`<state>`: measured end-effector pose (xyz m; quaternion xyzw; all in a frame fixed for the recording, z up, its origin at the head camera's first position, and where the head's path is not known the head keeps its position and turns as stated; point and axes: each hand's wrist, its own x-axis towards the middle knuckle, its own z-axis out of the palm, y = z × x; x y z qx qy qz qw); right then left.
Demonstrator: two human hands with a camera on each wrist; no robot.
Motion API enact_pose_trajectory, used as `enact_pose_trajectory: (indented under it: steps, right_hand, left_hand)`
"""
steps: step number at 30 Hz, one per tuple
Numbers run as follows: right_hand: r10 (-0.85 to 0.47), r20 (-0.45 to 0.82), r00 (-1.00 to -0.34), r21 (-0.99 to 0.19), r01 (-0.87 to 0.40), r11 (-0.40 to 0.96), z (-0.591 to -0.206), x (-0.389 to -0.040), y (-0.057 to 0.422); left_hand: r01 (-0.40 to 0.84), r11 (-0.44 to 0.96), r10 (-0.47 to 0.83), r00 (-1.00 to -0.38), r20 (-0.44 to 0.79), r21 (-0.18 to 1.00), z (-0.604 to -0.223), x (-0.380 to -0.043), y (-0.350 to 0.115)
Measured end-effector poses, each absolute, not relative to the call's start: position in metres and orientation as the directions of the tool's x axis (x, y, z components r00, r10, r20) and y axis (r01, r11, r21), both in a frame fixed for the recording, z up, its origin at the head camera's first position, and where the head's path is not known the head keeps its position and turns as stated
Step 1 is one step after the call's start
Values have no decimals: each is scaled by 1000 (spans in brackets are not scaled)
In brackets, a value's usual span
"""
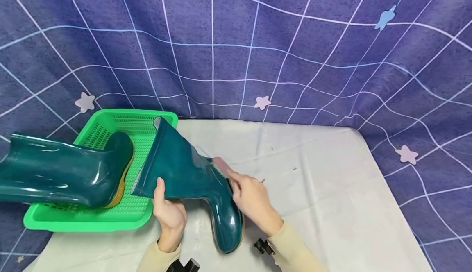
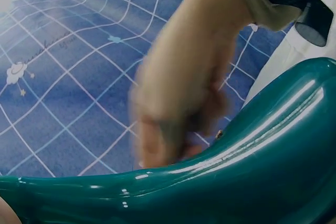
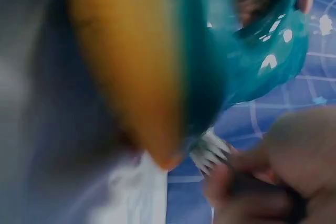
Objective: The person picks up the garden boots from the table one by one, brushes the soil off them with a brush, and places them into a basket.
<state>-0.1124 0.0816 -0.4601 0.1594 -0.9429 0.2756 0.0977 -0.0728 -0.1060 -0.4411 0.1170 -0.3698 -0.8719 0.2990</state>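
A glossy dark green rubber boot (image 1: 177, 165) lies over the white-covered table, its toe towards me and its shaft slanting up to the left. My left hand (image 1: 169, 214) grips the shaft near the opening, thumb on the outside; its other fingers are hidden behind the boot. My right hand (image 1: 254, 198) holds a pink brush (image 1: 221, 166), the bristles against the boot around the heel and ankle. White bristles (image 3: 210, 153) and the yellow sole (image 3: 126, 66) show in the right wrist view. The right hand appears blurred in the left wrist view, beyond the boot (image 2: 252, 166).
A green plastic basket (image 1: 88, 226) stands at the left, under the held boot's opening. Another green boot (image 1: 66, 173) lies across it, shaft jutting past the left side. Small bits of debris (image 1: 294, 168) dot the white cloth (image 1: 332, 190). A blue gridded curtain (image 1: 236, 59) hangs behind.
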Motion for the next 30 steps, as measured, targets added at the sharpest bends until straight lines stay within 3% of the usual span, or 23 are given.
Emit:
enact_pose_trajectory:
  steps: [4,10,14,16,20,24,27,30]
  right_hand:
    - [-159,277,-948,-430,-271,861,-472,-112,92]
    - [-237,353,-905,-432,-382,817,-489,-111,108]
    - [-123,276,-953,-496,-251,831,-494,-112,120]
    - [-80,193,-978,-648,-188,738,-493,-113,128]
    - [-142,-27,-990,-948,-20,318,-489,-111,146]
    - [-308,-86,-947,-996,84,20,-491,-104,163]
    - [-410,-20,-912,-996,52,-66,-495,-98,172]
    - [-419,51,-907,-998,-35,-47,-497,-93,175]
  left_hand:
    - [423,-553,-609,-793,-2,718,-441,-71,-107]
    - [434,-527,-615,-788,25,731,-442,-73,-110]
    - [434,-523,-620,-784,22,734,-441,-74,-109]
    - [433,-536,-619,-785,11,725,-441,-74,-109]
    - [398,-544,-596,-803,-6,739,-440,-72,-110]
    - [383,-535,-575,-818,8,753,-440,-73,-111]
    - [400,-539,-569,-822,30,741,-440,-74,-111]
    - [355,-562,-523,-852,12,747,-441,-73,-113]
